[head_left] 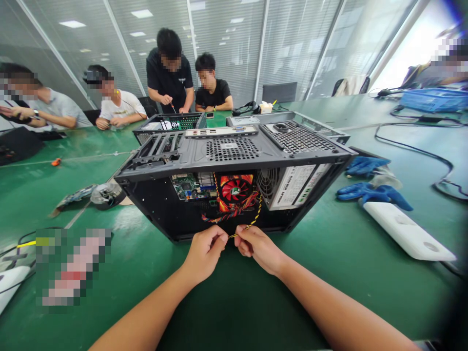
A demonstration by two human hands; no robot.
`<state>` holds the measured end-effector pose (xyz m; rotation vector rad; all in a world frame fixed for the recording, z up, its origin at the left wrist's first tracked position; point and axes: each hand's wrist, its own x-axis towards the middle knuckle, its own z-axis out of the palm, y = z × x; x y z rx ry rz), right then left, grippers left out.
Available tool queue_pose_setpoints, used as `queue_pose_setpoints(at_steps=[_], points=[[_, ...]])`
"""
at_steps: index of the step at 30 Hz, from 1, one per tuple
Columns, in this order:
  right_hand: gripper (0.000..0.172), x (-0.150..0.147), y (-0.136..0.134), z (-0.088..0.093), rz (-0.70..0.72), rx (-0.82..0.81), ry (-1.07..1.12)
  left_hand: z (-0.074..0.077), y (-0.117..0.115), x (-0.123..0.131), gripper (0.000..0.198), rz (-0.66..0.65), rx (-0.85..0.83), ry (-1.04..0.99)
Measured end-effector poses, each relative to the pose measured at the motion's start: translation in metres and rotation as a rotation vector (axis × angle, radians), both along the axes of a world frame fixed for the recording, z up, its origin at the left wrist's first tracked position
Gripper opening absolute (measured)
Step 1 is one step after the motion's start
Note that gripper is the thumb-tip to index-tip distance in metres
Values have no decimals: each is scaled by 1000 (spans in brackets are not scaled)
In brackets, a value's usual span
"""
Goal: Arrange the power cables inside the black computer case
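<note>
An open black computer case (234, 151) lies on its side on the green table (226, 292), its inside facing me. Within it I see a red cooler fan (236, 189), a green motherboard (188, 185) and a power supply (288, 184). A bundle of yellow, black and red cables (234, 214) hangs out of the opening. My left hand (204, 251) and my right hand (258, 246) are both closed in a pinch on the end of a yellow and black cable (252, 224) just in front of the case.
Blue gloves (373, 192) and a white flat device (405, 231) lie to the right. A loose cooler and circuit board (95, 195) sit at the left. A second case (171, 124) stands behind, with several people seated or standing at the far side. Black cables (431, 156) cross the right.
</note>
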<state>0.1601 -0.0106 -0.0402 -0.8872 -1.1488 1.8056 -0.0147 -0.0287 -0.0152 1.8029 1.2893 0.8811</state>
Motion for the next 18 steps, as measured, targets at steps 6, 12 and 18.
queue_pose_setpoints(at_steps=[6, 12, 18], points=[[47, -2, 0, 3, 12, 127, -165, -1, 4, 1, 23, 42, -329, -263], [50, -2, 2, 2, -25, 152, -196, -5, 2, -5, 19, -43, 204, 142], [48, -2, 1, 2, -33, 105, -140, -8, 0, -8, 20, -57, 593, 348]])
